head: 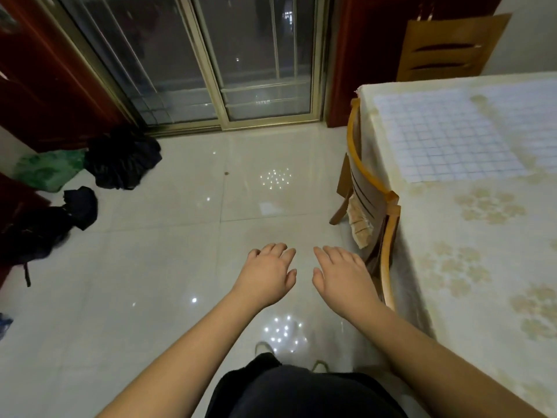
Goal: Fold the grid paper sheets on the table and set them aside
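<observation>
I'm holding left hand (269, 274) and right hand (342, 274) out over floor, fingers relaxed, gripping nothing, well apart from grid paper sheets (443, 137). Sheets lying flat, unfolded, on surface (482, 236) beyond chair (373, 206), probably waiting for me.

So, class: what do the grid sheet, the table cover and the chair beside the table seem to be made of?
Grid paper sheet: thin matte paper, lying flat, blue printed lines. Table cover: probably cloth or vinyl, pale floral print, draped over the edge. Chair: apparently varnished wood, orange-brown and glossy.
</observation>
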`<state>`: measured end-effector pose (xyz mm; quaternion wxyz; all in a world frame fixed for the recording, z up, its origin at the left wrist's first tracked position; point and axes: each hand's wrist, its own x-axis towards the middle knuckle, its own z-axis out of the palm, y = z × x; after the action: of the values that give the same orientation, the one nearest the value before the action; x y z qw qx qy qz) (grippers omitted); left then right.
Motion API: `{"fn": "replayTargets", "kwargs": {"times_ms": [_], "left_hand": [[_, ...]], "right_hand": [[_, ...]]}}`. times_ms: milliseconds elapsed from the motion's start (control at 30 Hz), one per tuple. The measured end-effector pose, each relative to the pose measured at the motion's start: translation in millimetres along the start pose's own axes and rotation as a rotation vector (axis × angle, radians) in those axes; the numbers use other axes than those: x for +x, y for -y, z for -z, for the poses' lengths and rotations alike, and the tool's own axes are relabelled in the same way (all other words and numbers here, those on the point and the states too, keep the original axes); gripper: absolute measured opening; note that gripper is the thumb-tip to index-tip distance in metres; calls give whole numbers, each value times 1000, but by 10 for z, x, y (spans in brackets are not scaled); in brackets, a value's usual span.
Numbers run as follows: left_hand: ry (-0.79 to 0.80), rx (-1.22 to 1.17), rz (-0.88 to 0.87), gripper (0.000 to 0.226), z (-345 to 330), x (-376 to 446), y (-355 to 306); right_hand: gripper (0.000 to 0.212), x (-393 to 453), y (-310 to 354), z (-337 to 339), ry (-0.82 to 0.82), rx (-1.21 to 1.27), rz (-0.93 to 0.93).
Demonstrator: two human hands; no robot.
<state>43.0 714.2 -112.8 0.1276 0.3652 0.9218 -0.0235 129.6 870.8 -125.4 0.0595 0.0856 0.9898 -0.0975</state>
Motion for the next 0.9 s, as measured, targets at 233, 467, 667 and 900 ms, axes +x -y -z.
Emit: {"fn": "replayTargets", "kwargs": {"times_ms": [233, 467, 667, 900], "left_hand": [[-14, -5, -68, 53, 192, 889, 573], [4, 36, -210, 54, 548, 1735, 1314], [-26, 62, -308, 53, 868, 2577, 1645], [-54, 55, -461, 53, 1062, 3486, 1306]], "right_hand": [[53, 1014, -59, 15, -40, -7, -104], [54, 2082, 123, 259, -98, 32, -276], [56, 2652, 77, 458, -128, 35, -364], [58, 3085, -363, 683, -145, 35, -472]]}}
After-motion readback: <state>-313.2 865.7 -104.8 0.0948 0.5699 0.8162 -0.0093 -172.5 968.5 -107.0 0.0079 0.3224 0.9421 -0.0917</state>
